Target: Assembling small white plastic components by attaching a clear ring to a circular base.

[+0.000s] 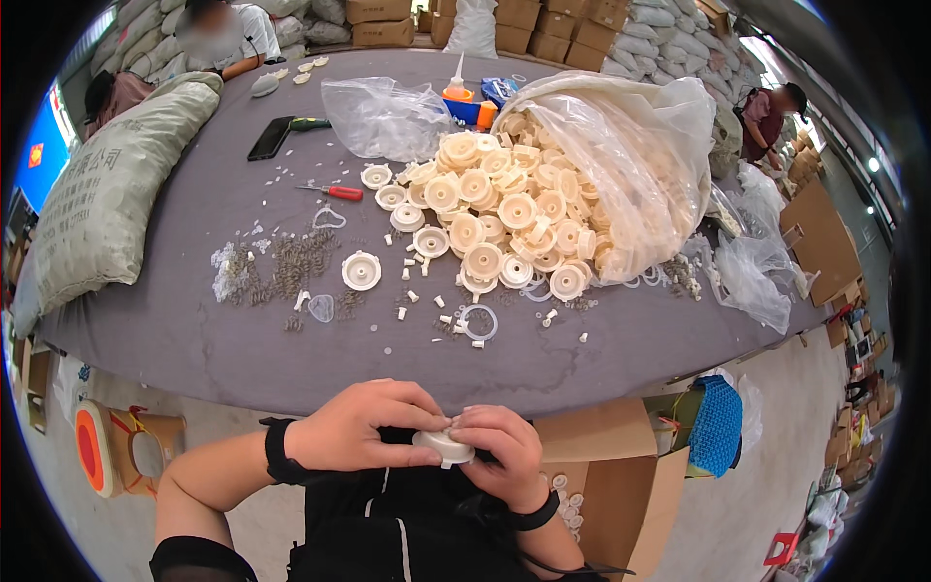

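Note:
Between my two hands, just off the table's near edge, is a round cream plastic cap [443, 447] with a small tab on its rim. My left hand [373, 427] grips it from the left, thumb along its side and fingertips on top. From the right, my right hand [504, 451] closes on it too, its fingertips meeting the left ones over the top. A large heap of similar cream caps [519, 209] spills from a clear plastic bag [640, 145] onto the table. One cap [362, 271] lies alone, nearer to me.
Small springs [303, 254], white plastic plugs [413, 296] and clear rings [480, 322] are scattered over the grey tabletop [242, 339]. A red-handled screwdriver [339, 192], phone [271, 139] and glue bottle [458, 87] lie beyond. A full woven sack [116, 194] stands left; an open carton [611, 495] sits beside me.

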{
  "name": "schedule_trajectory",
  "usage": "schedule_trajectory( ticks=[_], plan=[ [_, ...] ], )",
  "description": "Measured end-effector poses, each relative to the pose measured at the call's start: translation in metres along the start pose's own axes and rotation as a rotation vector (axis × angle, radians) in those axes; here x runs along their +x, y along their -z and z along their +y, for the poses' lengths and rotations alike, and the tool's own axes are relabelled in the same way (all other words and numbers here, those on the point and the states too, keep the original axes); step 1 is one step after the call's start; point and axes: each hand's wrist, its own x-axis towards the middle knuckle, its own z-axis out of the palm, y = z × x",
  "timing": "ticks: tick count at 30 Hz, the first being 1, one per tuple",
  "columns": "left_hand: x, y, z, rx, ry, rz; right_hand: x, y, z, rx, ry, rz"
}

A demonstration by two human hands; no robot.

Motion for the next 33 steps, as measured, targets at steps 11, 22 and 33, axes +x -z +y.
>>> schedule_trajectory(
  ticks=[11, 22, 33],
  plan=[
    [0.001, -0.008, -0.019, -0.154, 0.116, 0.097, -0.01, -0.009, 0.019, 0.116, -0.327, -0.048],
    [0.077, 0.046, -0.095, 0.8, 0.073, 0.461, -0.027, -0.021, 0.065, 0.501, -0.747, 0.232],
    [0.136, 0.009, -0.124, 0.896, 0.007, -0.014, -0.002, -0.006, 0.083, 0.368, -0.858, 0.27]
  ],
)
